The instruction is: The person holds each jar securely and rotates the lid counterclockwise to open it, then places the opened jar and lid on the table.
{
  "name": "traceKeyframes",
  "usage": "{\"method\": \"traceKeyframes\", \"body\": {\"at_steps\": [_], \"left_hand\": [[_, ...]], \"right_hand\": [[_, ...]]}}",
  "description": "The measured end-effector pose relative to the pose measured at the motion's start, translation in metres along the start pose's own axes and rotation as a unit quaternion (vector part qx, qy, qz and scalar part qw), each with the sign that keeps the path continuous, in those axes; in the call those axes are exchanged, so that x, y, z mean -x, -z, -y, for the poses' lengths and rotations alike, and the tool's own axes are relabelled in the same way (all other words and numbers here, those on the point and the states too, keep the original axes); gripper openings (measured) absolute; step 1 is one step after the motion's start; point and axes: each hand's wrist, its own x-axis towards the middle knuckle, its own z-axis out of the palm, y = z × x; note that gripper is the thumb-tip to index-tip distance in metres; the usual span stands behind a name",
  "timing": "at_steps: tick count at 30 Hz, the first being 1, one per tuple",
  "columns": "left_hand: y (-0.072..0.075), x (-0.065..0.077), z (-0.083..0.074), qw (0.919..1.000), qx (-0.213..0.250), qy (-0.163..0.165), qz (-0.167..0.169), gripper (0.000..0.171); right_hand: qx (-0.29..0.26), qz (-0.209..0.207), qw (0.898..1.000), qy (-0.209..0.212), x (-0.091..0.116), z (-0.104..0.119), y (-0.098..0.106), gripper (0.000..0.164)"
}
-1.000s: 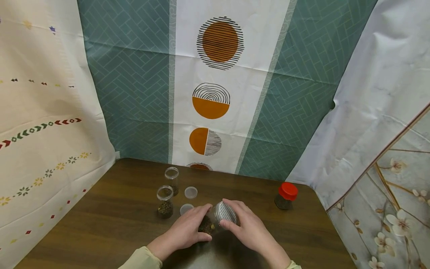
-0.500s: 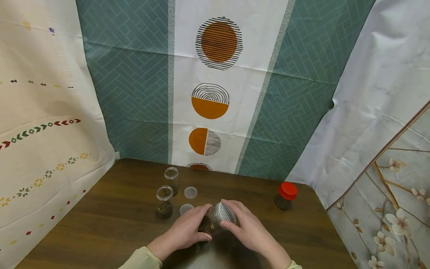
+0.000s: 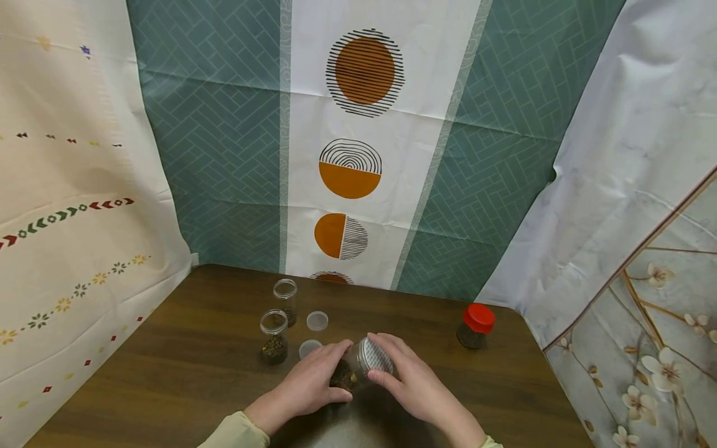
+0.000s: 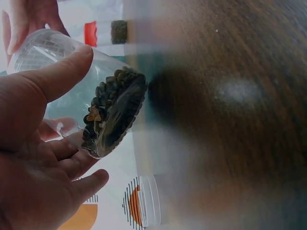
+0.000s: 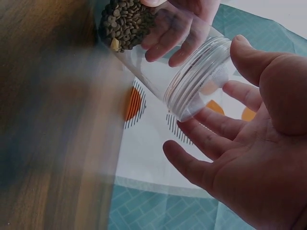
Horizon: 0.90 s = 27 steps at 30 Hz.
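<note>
A clear plastic jar (image 3: 353, 361) leans to the right between both hands, just above the table. Small dark brown pellets (image 5: 127, 24) with a yellowish piece are heaped at its bottom. My left hand (image 3: 313, 382) grips the jar's body, thumb on the near side and fingers around the far side. With thumb and fingertips, my right hand (image 3: 411, 379) holds the clear screw lid (image 5: 199, 76) at the jar's mouth. From above, the lid's top (image 3: 378, 353) shows a grey-white pattern. Its palm does not touch the jar in the right wrist view.
Two uncapped clear jars, a nearer one (image 3: 274, 345) and a farther one (image 3: 288, 308), hold dark pellets at left. Beside them lie two translucent lids, one behind (image 3: 317, 321) and one nearer (image 3: 309, 348). A red-lidded jar (image 3: 476, 323) stands at right. Patterned cloths hang around the table (image 3: 168, 348).
</note>
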Motion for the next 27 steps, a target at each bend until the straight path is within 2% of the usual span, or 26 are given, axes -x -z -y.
{"method": "traceKeyframes", "body": {"at_steps": [27], "left_hand": [[0.0004, 0.0007, 0.0002, 1.0, 0.0, 0.001, 0.003, 0.093]], "right_hand": [[-0.018, 0.028, 0.999, 0.01, 0.0025, -0.001, 0.0016, 0.065]]}}
